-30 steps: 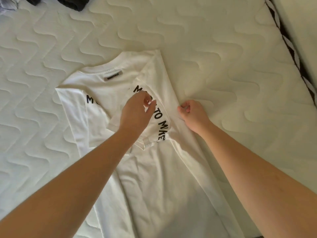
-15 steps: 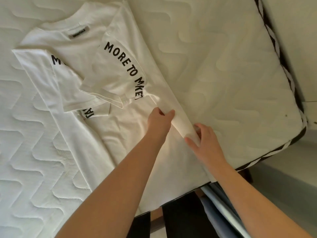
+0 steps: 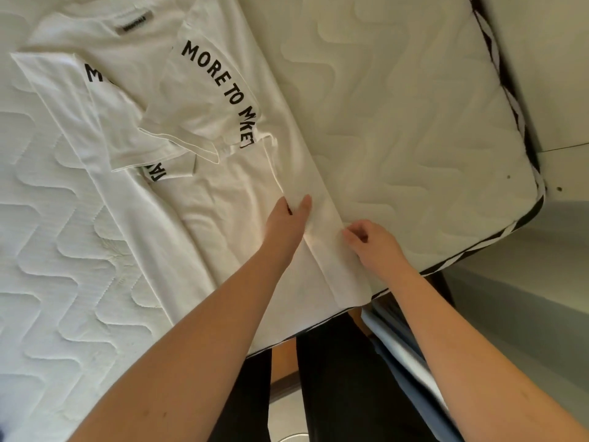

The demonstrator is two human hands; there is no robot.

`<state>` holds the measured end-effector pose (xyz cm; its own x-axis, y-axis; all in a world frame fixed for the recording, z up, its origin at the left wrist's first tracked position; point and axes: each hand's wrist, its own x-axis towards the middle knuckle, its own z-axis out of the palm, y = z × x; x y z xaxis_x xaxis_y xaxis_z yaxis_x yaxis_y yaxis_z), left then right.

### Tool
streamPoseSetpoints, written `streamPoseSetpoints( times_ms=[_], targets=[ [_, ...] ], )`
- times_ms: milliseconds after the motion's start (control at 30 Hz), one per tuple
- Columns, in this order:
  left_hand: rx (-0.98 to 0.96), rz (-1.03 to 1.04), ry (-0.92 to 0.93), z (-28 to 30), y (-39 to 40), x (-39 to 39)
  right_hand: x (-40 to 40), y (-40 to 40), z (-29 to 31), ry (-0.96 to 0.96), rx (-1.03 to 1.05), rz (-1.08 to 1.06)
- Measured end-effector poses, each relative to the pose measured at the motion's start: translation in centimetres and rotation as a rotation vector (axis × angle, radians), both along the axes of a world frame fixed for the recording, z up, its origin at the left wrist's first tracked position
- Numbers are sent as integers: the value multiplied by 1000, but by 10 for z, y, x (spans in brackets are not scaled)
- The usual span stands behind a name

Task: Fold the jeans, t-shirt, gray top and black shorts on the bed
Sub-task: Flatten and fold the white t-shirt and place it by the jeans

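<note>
The white t-shirt [image 3: 223, 193] with black lettering lies back-up on the mattress, collar label at the top, both sleeves folded inward over its back. Its lower hem reaches the mattress's near edge. My left hand [image 3: 288, 220] rests on the shirt's right part, and a raised ridge of fabric runs into it between thumb and fingers. My right hand [image 3: 369, 242] sits at the shirt's folded right edge with its fingers curled, pinching the cloth. Jeans, gray top and black shorts are out of view.
The quilted white mattress [image 3: 398, 122] has a black-and-white trimmed edge [image 3: 510, 90] at right and front. Below the near edge I see legs in black trousers [image 3: 334, 378], a blue-grey cloth [image 3: 398, 339] and pale floor [image 3: 526, 266].
Both hands have moved from the folded right sleeve down the shirt's right side toward the hem. The view has tilted down, bringing the mattress's corner and near edge into view.
</note>
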<state>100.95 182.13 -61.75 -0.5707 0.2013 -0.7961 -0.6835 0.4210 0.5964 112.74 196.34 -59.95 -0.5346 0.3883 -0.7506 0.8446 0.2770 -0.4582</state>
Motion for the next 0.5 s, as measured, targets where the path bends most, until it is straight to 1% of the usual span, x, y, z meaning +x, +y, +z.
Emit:
streamPoseSetpoints(
  times_ms=[100, 167, 300, 333, 400, 433, 500],
  targets=[
    [96, -38, -81, -4, -5, 22, -2, -1, -3, -17, -24, 47],
    [33, -44, -50, -6, -9, 38, 1, -3, -3, -31, -20, 73],
    [-240, -81, 57, -9, -22, 63, 10, -5, -6, -68, 43, 203],
    [-282, -67, 73, -10, -26, 70, 11, -5, -6, -77, 68, 241],
    [-291, -33, 76, -11, -33, 83, 14, -6, -6, -101, 112, 316],
    [-277, -48, 73, -12, -35, 89, 16, -7, -5, -106, 131, 334],
    [-231, -88, 66, -12, -39, 97, 20, -9, -5, -85, 141, 315]
  ],
)
